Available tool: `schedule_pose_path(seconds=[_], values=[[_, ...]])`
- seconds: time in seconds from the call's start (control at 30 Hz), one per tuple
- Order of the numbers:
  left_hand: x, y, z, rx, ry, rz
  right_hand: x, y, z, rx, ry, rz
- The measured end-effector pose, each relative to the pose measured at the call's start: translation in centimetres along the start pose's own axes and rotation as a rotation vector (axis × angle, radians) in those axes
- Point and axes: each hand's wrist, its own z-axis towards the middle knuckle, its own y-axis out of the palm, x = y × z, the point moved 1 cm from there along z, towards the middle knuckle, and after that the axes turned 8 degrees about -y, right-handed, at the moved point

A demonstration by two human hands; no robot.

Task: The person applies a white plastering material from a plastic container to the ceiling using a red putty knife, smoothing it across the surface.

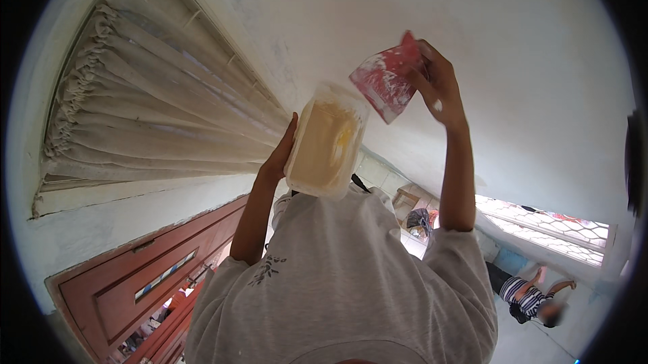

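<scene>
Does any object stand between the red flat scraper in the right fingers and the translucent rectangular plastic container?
Nothing visible stands between the red flat scraper and the translucent rectangular plastic container; they look close, but whether they touch is unclear.

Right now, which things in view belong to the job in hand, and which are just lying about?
In use:
- tub, held in the left hand
- red scraper, smeared white, held in the right hand

Just part of the surroundings:
- curtain
- door
- window grille
</scene>
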Motion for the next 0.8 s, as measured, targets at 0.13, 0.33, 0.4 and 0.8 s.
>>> schedule_pose_path(seconds=[0.13,0.33,0.4,0.8], values=[[1.1,1.4,-1.6,0.063,-0.052,0.105,0.8,0.4,3.1,-0.452,0.114,-0.290],[2.0,2.7,-3.6,0.162,-0.100,0.144,2.4,5.1,3.4,-0.604,-0.029,-0.425],[2.2,4.4,-4.6,0.213,-0.090,0.159,3.3,5.6,3.1,-0.583,-0.083,-0.444],[2.1,3.5,-5.7,0.266,-0.282,0.116,4.0,4.8,3.5,-0.453,-0.127,-0.407]])
